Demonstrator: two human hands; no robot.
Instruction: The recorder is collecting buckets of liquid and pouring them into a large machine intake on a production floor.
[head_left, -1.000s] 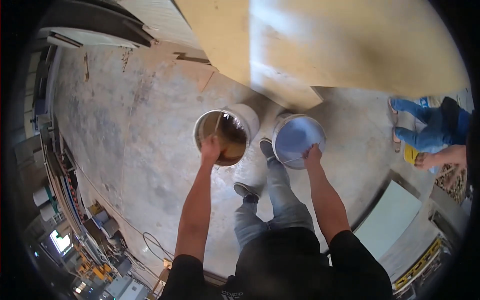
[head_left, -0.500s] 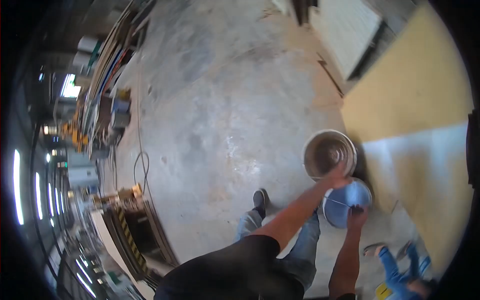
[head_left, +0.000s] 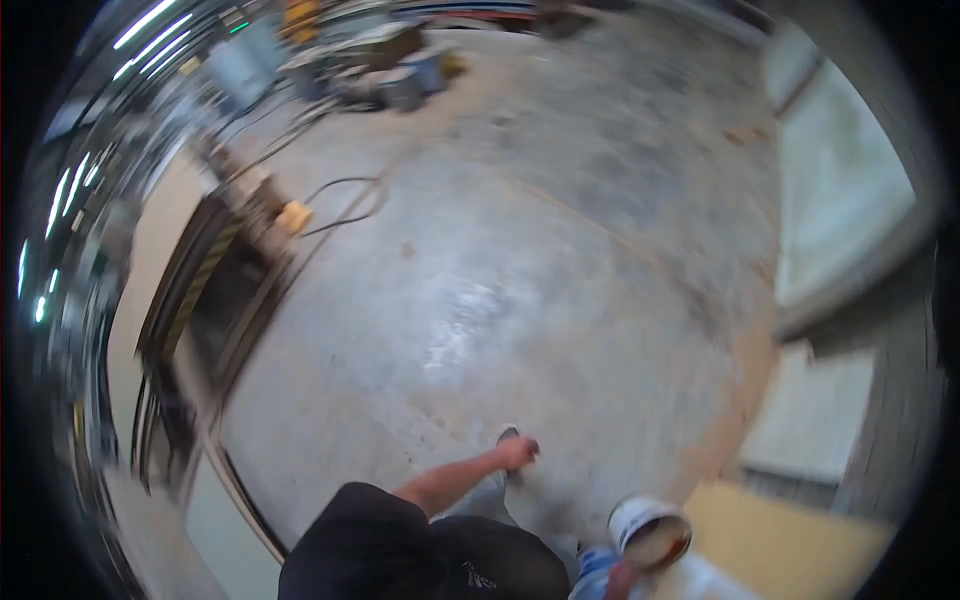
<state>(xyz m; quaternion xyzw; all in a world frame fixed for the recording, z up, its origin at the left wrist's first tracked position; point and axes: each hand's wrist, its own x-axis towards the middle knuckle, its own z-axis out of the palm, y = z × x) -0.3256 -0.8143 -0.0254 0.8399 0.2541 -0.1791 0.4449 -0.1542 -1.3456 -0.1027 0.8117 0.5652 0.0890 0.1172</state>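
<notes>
My left hand point(head_left: 518, 453) hangs in front of me above a dark shoe point(head_left: 508, 433). Nothing shows in it, but blur keeps me from telling how its fingers lie. Low at the right, my right hand point(head_left: 621, 577) is beside two buckets, its fingers closed, seemingly on a bucket handle; the handle itself is smeared by motion. A white bucket point(head_left: 628, 516) with a brownish inside sits tilted just beyond this hand. The blue bucket point(head_left: 592, 568) is on the hand's left, partly cut off by the lower edge and my body.
A yellow board point(head_left: 770, 530) and pale panels point(head_left: 840, 170) line the right side. On the left stands a machine frame point(head_left: 200, 270) with a striped edge. A looped hose point(head_left: 350, 185) lies on the concrete floor point(head_left: 560, 330); further containers point(head_left: 400, 85) are at the back.
The view has swung left, so the buckets sit lower in it. My left hand has come away from the white bucket; my right hand stays by the buckets.
</notes>
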